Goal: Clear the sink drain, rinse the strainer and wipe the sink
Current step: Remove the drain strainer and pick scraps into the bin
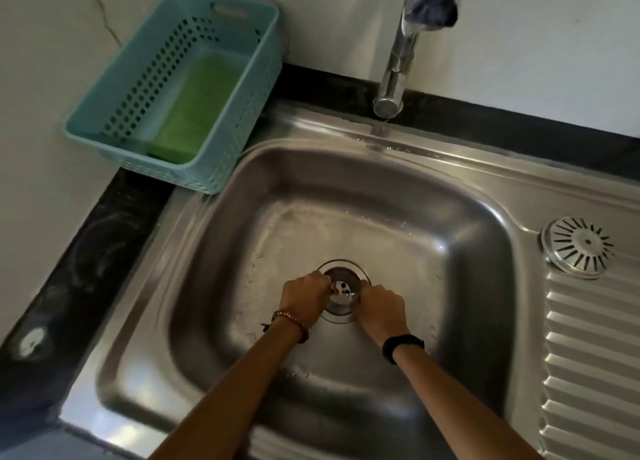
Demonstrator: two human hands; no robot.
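**Steel basin, both hands down at the drain**

Stainless steel sink (pixel 214 286) holds both hands at its floor, one on each side of the round drain opening (pixel 344 291). The left hand (pixel 303 302) has its fingers curled at the left edge of the drain ring; the right hand (pixel 381 309) has its fingers curled at the right edge. Whether either one actually pinches something cannot be told, since the fingertips are turned away and blurred. Between the hands a shiny fitting shows down in the opening. The slotted strainer (pixel 577 247) lies on the drainboard, well off to the right of the right hand and apart from the drain.

The step in hand looks like clearing the drain itself. Next would come lifting out whatever sits in the opening, then reaching right for the strainer and carrying it under the tap (pixel 393 78) beyond the hands. The green sponge (pixel 194 113) waits in the blue basket (pixel 104 113), far to the left, for wiping.
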